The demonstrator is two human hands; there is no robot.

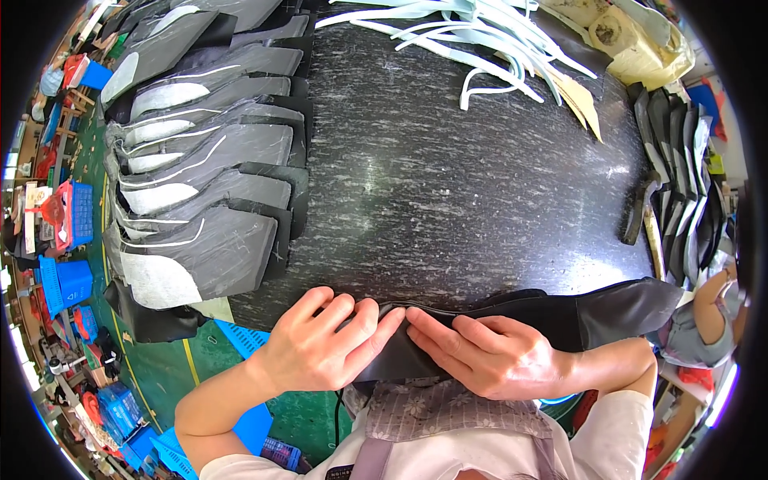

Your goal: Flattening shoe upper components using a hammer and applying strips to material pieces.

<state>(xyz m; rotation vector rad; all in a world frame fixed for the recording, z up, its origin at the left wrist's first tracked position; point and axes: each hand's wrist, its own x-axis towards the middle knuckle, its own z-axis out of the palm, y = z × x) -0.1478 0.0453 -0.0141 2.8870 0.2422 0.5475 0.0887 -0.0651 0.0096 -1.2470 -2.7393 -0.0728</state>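
At the near edge of the dark streaked worktable (456,192), my left hand (324,340) and my right hand (488,352) meet over a black leather-like piece (628,312). Both are closed, with fingertips pinching its upper edge side by side. The piece drapes over the table edge in front of my apron, and its loose end lies off to the right. Fingers hide part of the pinched edge. Left of my hands, overlapping dark grey cut pieces (216,248) with white patches and white lines are laid in a row.
Pale strips (480,48) and a tan pointed piece (580,100) lie at the far side. A hammer-like tool (650,212) rests at the right beside stacked black pieces (680,176). A yellowish container (640,44) stands far right. Blue crates (68,280) line the left; another person (708,316) is at right.
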